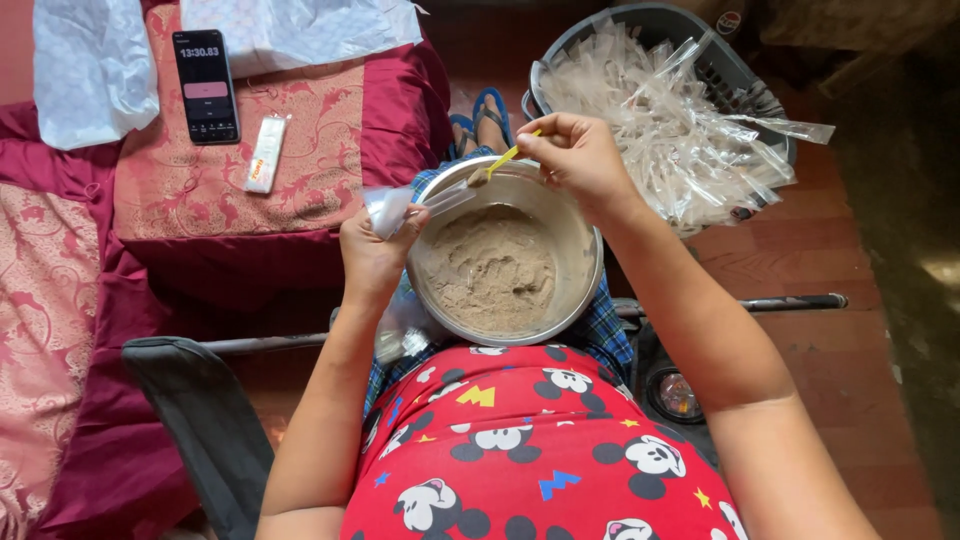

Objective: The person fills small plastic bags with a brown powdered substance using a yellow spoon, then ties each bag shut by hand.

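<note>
— Holding what? 
— Left hand (372, 250) pinches a small clear bag (392, 208); right hand (578, 155) grips a yellow spoon (500, 162) over the steel bowl (585, 262) of brown powder (492, 268) on the lap.
— Around? 
— Maroon bed (300, 130) with 1 phone (206, 86); gray basket (735, 70) on red-brown floor (840, 250).

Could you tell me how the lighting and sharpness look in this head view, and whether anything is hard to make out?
Head view: soft, even daylight; the metal bowl rim shines mildly; the clear bags in the basket glare white. The left hand and right hand are sharp, the yellow spoon small but clear. The far right floor falls into shadow; edges bend slightly.
</note>
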